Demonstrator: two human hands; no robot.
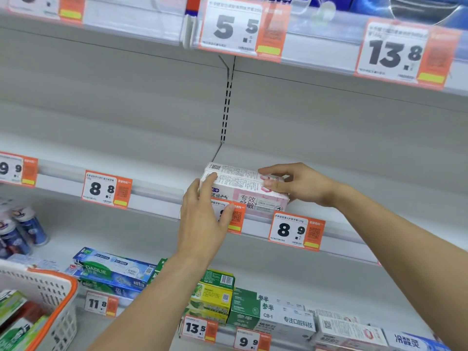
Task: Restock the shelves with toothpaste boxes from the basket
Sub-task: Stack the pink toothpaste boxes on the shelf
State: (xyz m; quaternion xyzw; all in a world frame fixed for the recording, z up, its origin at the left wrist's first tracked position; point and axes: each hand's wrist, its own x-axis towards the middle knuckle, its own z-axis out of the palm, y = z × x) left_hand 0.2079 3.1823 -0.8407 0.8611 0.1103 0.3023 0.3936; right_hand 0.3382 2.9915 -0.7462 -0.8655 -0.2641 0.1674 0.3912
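Two pink-and-white toothpaste boxes (243, 184) lie stacked lengthwise at the front edge of the middle shelf (152, 158). My left hand (205, 214) touches their left end with straight fingers, its thumb over a price tag. My right hand (293, 183) grips the right end, fingers on top and thumb on the front face. The white basket (48, 297) with an orange rim sits at the lower left and holds green toothpaste boxes (15, 323).
The middle shelf is bare apart from the pink boxes. On the lower shelf lie blue Darlie boxes (114, 274), yellow-green boxes (215, 297), green and white boxes (268, 315) and small cans (22, 229) at far left. Orange price tags (296, 230) line the shelf rails.
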